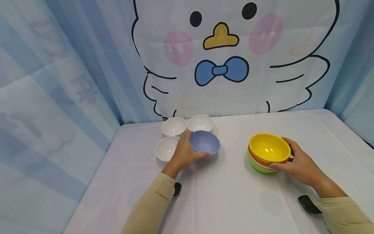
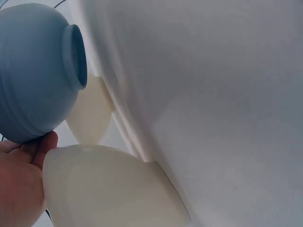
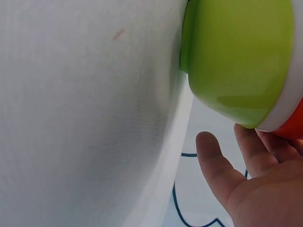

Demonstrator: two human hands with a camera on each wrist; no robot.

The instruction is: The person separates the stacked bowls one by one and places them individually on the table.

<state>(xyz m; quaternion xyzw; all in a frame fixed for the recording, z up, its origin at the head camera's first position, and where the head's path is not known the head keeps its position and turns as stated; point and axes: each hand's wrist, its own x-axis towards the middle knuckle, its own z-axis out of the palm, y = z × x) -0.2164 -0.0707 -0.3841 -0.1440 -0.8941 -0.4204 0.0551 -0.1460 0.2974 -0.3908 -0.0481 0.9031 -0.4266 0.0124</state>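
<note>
My left hand grips a blue bowl by its left side, thumb at the near edge and fingers at the far edge. In the left wrist view the bowl's foot ring shows, and the bowl looks lifted off the table. My right hand holds a stack of nested bowls from the right, thumb on the near side. A yellow bowl tops that stack, with orange and white bowls under it and a green bowl at the bottom. The green bowl's base appears to rest on the table.
Three white bowls stand close to the left hand: one at back left, one at back right and one in front. A white cloth covers the table. Behind it hangs a curtain printed with a cartoon figure.
</note>
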